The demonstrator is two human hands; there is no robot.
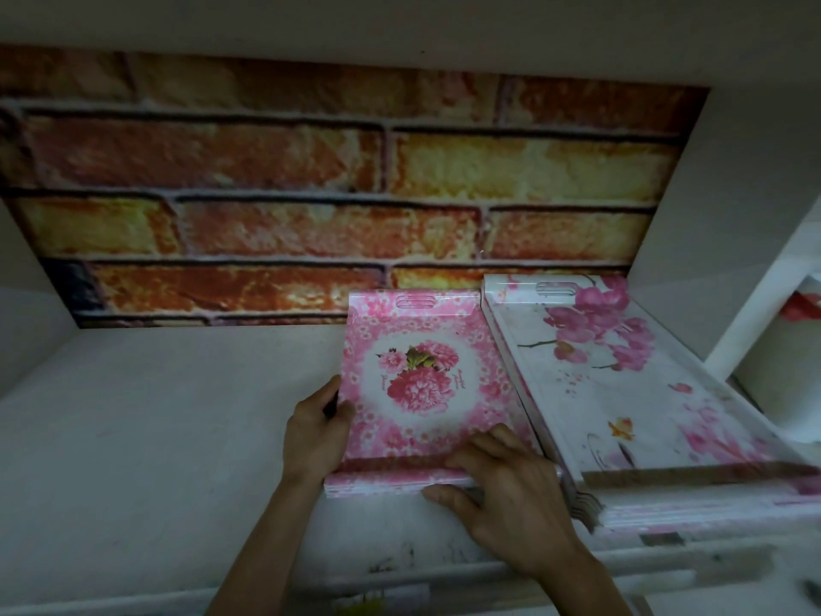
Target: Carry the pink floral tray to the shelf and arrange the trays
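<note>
The pink floral tray [417,375] lies flat on the white shelf [169,420], on top of a small stack of like trays, its handle slot toward the brick-patterned back wall. My left hand [316,433] grips the tray's left edge, thumb on the rim. My right hand [502,486] holds its near edge, fingers on top and thumb below. Right beside it lies a larger stack of white trays with pink orchids [622,384], touching or nearly touching the pink stack.
A brick-patterned panel [337,188] backs the shelf. A white side wall [719,242] closes it on the right, with another compartment beyond. The shelf's front lip [400,575] runs below my wrists. Bare shelf surface lies to the left of the trays.
</note>
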